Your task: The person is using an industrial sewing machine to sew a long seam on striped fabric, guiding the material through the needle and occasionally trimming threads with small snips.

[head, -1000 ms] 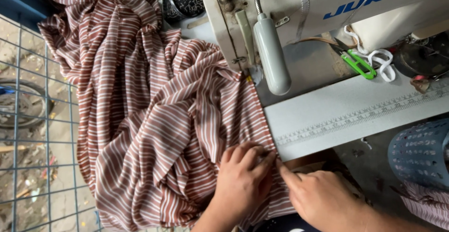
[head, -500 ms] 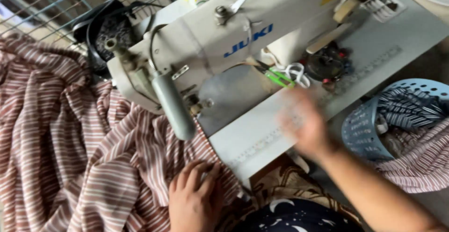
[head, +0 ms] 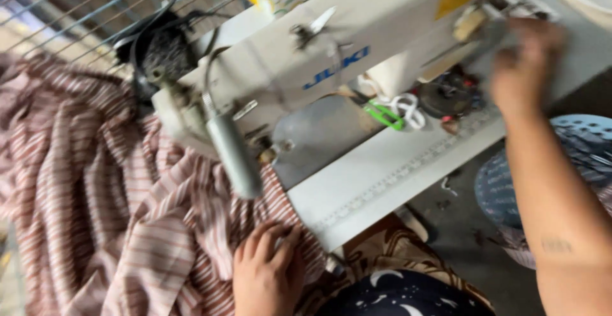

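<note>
Left hand (head: 268,278) lies flat, open on striped fabric (head: 127,227): keep it taut. Right hand (head: 526,67), blurred, grip indeterminate, reaches far right near sewing machine (head: 331,61).

Fabric (head: 115,207) left of sewing machine (head: 331,54)

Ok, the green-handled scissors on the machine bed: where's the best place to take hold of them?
Probably by the handle loops. The green-handled scissors lie flat on the sewing machine bed with the white loops toward the near right and the tip tucked in toward the machine's arm. Come in from the right front, where the table is open; the right hand is already on that side, the left hand rests on the striped fabric.
</note>
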